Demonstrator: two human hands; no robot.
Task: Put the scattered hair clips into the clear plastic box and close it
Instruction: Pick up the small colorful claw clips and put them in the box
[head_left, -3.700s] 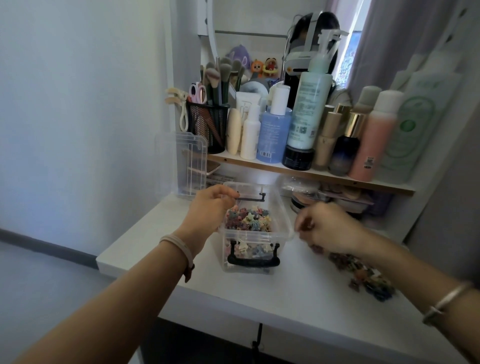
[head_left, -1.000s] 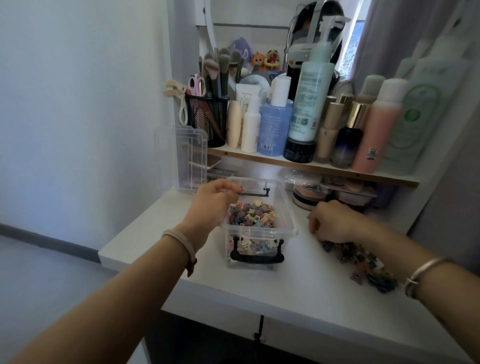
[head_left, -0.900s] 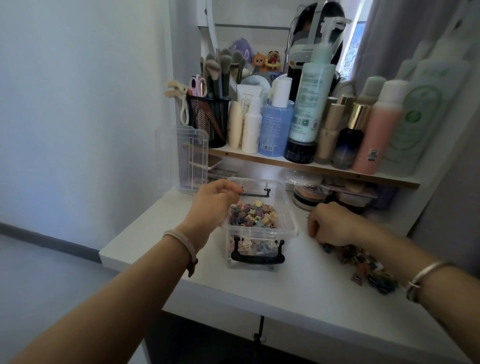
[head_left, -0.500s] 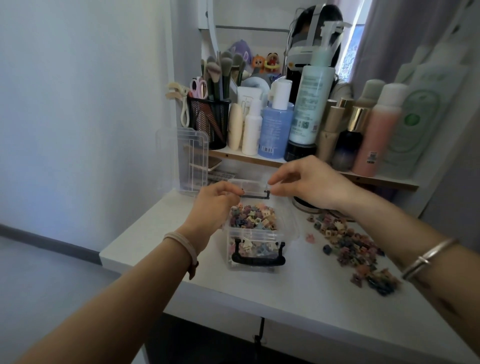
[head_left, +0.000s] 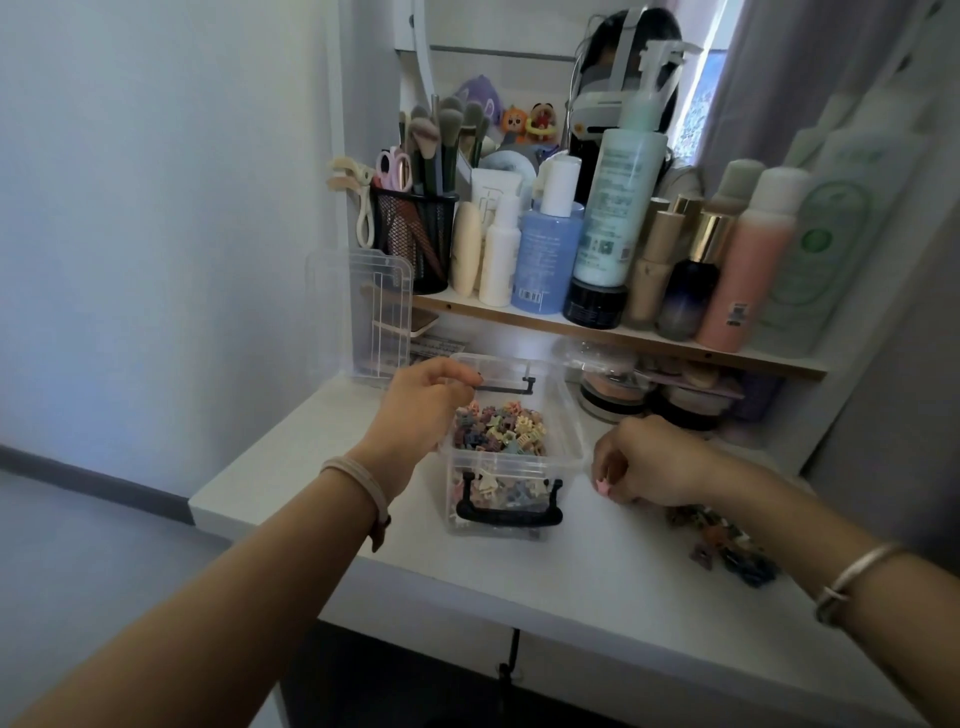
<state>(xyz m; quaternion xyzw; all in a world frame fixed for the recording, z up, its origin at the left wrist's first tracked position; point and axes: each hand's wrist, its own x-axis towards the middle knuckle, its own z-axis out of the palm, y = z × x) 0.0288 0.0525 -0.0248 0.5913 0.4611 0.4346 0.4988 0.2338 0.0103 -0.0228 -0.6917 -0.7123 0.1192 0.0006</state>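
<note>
Clear plastic box (head_left: 511, 457), one, sits mid-frame on the white tabletop (head_left: 519, 582), holding more hair clips (head_left: 498, 428) than I can count. My left hand (head_left: 421, 410) grips its left rim. My right hand (head_left: 639, 462), just right of the box, pinches one pink clip (head_left: 602, 487). One loose pile (head_left: 727, 545) lies at lower right, and one lid (head_left: 363, 312) stands upright at upper left.

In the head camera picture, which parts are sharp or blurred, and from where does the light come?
Head view: daylight comes from the window at upper right; the coloured hair clips in the clear plastic box are fairly sharp; the scattered clips by the right hand are smeared; the pale green bottle at the right edge looks stretched and soft.
</note>
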